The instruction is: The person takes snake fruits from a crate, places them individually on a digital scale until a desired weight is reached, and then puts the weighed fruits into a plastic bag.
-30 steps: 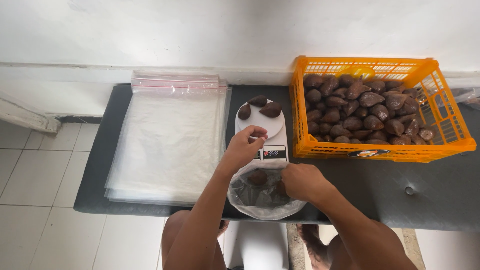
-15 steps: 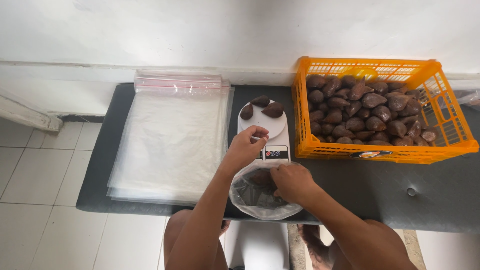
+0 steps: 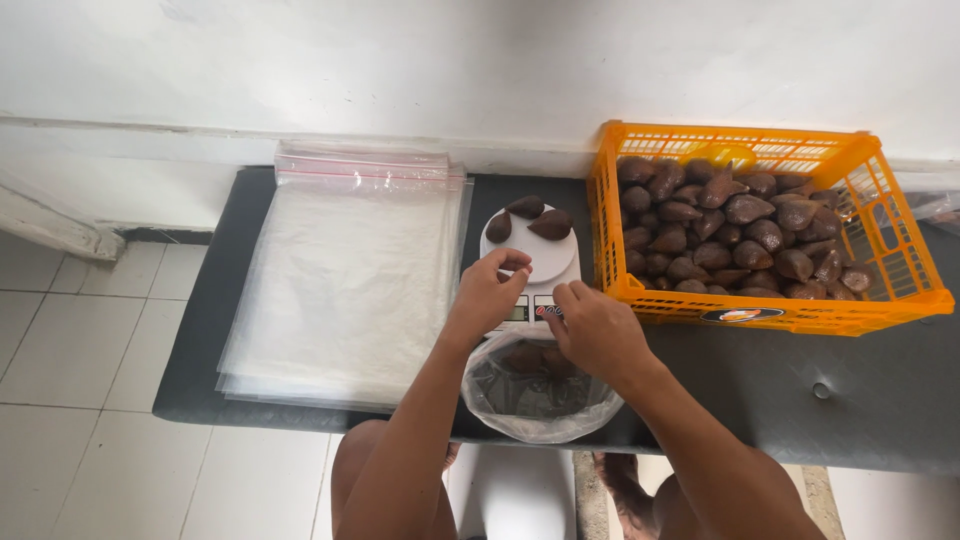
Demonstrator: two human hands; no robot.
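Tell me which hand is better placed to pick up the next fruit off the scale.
Probably the left hand: it rests at the white scale platform's edge, closest to the three brown fruits. The right hand sits lower, at the plastic bag mouth.

crate [image 3: 770,315]: orange | fruits [image 3: 730,235]: dark brown | scale [image 3: 530,262]: white | table [image 3: 860,400]: black

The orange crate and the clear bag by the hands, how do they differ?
The orange crate is rigid, latticed plastic, heaped with many brown scaly fruits; the clear bag is soft, see-through film holding only a few. The crate stands to the right of the white scale; the bag sits at the near table edge under both hands. Both are open-topped and hold the same fruit.
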